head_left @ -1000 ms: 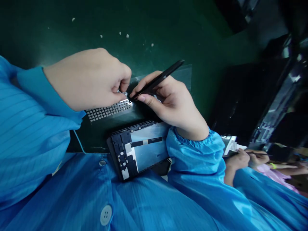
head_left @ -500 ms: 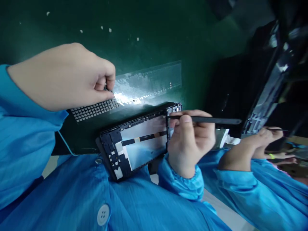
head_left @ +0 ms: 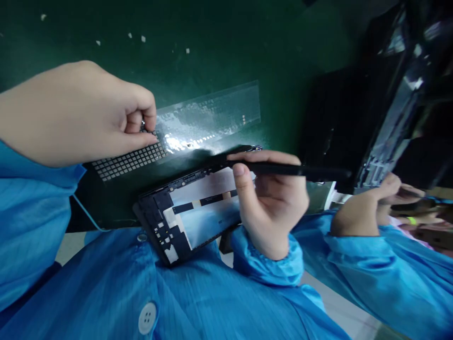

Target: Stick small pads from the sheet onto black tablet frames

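My left hand (head_left: 92,115) is closed over a clear sheet (head_left: 215,106) carrying rows of small grey square pads (head_left: 130,160), its thumb and curled fingers pinching at it. The exact pinch point is hidden. In my right hand (head_left: 272,198) are black tweezers (head_left: 318,171), their rear end pointing right and their tips hidden by the fingers and blurred. That hand is over the right end of an opened tablet (head_left: 208,231), with its inside facing up. A dark ribbon cable (head_left: 210,200) crosses the tablet's silvery middle. The tablet tilts at the table's near edge, against my blue smock.
Several white scraps (head_left: 143,38) dot the green table (head_left: 219,28). At the right lie dark device parts (head_left: 385,137). A co-worker's arm (head_left: 357,212) in a blue sleeve reaches in there, close to my right elbow.
The view has shifted slightly, moving the table items left. My right hand has moved left along the tablet's upper edge with the tweezers, whose tips are now hidden. My left hand keeps its pinch.
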A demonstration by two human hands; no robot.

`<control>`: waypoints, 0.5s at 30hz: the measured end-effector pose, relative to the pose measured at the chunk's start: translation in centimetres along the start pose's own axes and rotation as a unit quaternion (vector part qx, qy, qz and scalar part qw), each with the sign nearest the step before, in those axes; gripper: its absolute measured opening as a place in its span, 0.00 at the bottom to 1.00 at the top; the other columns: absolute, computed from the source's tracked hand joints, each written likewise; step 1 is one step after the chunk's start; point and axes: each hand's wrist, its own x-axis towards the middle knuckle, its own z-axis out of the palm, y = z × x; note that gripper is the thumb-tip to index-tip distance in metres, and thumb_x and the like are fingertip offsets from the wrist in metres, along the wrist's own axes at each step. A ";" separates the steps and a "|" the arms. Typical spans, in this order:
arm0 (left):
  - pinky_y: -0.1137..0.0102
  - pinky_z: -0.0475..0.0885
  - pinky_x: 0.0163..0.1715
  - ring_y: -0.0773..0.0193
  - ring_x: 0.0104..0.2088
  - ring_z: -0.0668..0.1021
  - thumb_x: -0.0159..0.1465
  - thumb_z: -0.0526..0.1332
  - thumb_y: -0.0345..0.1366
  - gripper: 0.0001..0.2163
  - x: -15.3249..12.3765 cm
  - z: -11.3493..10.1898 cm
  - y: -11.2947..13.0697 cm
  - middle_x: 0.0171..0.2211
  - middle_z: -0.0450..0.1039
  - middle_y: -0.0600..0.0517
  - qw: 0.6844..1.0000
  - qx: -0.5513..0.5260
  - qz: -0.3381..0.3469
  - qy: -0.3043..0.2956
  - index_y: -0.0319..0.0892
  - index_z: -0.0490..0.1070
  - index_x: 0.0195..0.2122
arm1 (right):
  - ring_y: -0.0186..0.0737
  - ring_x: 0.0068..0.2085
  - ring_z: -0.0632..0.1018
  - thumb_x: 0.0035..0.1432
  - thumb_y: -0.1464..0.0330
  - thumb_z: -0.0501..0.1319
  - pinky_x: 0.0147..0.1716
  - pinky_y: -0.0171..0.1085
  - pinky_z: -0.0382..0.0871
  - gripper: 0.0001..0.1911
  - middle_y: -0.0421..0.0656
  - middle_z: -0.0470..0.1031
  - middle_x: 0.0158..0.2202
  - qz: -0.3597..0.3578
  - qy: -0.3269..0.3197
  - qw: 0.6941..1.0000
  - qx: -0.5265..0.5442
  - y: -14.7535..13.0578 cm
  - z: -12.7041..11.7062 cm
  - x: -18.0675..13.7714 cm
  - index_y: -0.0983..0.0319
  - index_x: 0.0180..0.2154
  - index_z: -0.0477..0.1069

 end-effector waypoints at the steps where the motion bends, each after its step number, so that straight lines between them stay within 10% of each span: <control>1: 0.40 0.72 0.66 0.49 0.51 0.84 0.64 0.52 0.67 0.34 0.0 -0.2 0.8 0.30 0.73 0.57 0.999 0.026 -0.001 0.025 0.42 0.81 0.46 | 0.46 0.52 0.87 0.72 0.68 0.69 0.57 0.50 0.84 0.09 0.44 0.85 0.49 -0.007 -0.059 0.998 0.024 -0.5 0.0 1.3 0.54 0.52 0.77; 6: 0.57 0.77 0.57 0.59 0.36 0.80 0.65 0.56 0.53 0.21 0.2 -1.2 3.9 0.29 0.77 0.52 0.996 0.081 -0.014 0.020 0.44 0.81 0.43 | 0.46 0.52 0.87 0.74 0.59 0.68 0.57 0.48 0.86 0.08 0.43 0.86 0.50 -0.065 -0.325 0.940 0.082 -0.4 2.7 8.0 0.54 0.49 0.77; 15: 0.54 0.78 0.54 0.58 0.33 0.78 0.68 0.61 0.45 0.12 0.2 -1.2 4.1 0.27 0.76 0.53 0.995 0.095 -0.012 0.016 0.45 0.81 0.42 | 0.45 0.52 0.87 0.73 0.57 0.69 0.57 0.47 0.86 0.09 0.43 0.86 0.50 -0.038 -0.344 0.931 0.112 1.2 3.9 9.2 0.53 0.48 0.77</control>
